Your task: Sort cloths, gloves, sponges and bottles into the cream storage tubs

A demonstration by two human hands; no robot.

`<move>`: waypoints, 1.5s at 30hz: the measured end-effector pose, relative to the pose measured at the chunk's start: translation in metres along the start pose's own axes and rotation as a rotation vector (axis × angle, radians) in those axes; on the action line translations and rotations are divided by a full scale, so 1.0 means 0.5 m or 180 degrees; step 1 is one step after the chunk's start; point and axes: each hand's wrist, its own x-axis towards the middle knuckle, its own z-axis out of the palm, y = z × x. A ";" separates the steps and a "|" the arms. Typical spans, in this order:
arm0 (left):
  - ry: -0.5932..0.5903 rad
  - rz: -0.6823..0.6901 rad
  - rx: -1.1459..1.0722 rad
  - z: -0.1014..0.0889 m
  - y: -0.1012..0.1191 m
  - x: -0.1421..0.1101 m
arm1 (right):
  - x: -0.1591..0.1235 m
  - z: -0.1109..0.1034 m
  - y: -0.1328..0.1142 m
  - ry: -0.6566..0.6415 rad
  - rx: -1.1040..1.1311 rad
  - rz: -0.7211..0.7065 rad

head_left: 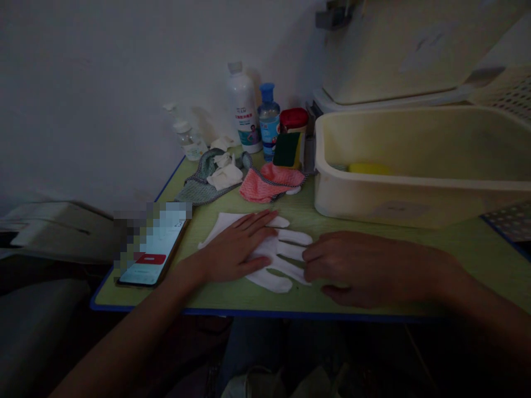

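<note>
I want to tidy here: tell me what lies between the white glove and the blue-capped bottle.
A pink cloth lies between the white glove and the blue-capped bottle; the head view shows it.

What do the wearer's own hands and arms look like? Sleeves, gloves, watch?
Left hand and right hand: both ungloved. Left forearm and right forearm: bare, no sleeves in view. No watch, bracelet, cable or marking shows. Too dim to rule out a thin ring.

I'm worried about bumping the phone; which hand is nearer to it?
Left. The left hand rests on the white glove, right of the phone; the right hand is farther right, at the glove's fingertips.
</note>
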 end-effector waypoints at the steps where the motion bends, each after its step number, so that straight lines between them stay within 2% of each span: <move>1: -0.0011 0.0017 0.0013 0.000 -0.001 -0.001 | 0.002 -0.004 0.002 0.0063 -0.0037 -0.0070; 6: -0.0027 0.0225 -0.0023 -0.002 -0.005 -0.005 | 0.007 -0.010 0.037 0.0651 -0.0389 -0.0088; 12: 0.0045 0.0250 -0.0126 -0.001 -0.009 -0.009 | 0.009 0.008 0.073 0.0497 -0.0642 -0.0112; 23: 0.0017 0.0281 -0.0065 -0.004 -0.006 -0.006 | 0.029 0.020 0.061 0.0456 -0.1180 0.0016; 31: -0.0051 0.0209 -0.0169 -0.009 -0.002 -0.005 | 0.004 0.004 0.049 0.0095 -0.0850 0.0497; 35: 0.0051 -0.0013 -0.0187 -0.002 -0.002 -0.005 | 0.000 0.003 0.046 0.0106 -0.0755 0.0484; 39: -0.0036 -0.0132 0.0027 0.005 -0.004 -0.003 | 0.002 -0.002 0.033 0.0133 -0.0654 0.0399; 42: -0.0055 -0.0083 0.0051 0.009 -0.008 -0.005 | 0.005 -0.006 0.031 0.0355 -0.0559 0.0235; 45: -0.0056 -0.0018 0.0008 0.011 -0.011 -0.009 | 0.012 -0.001 0.044 0.0832 -0.0672 0.0142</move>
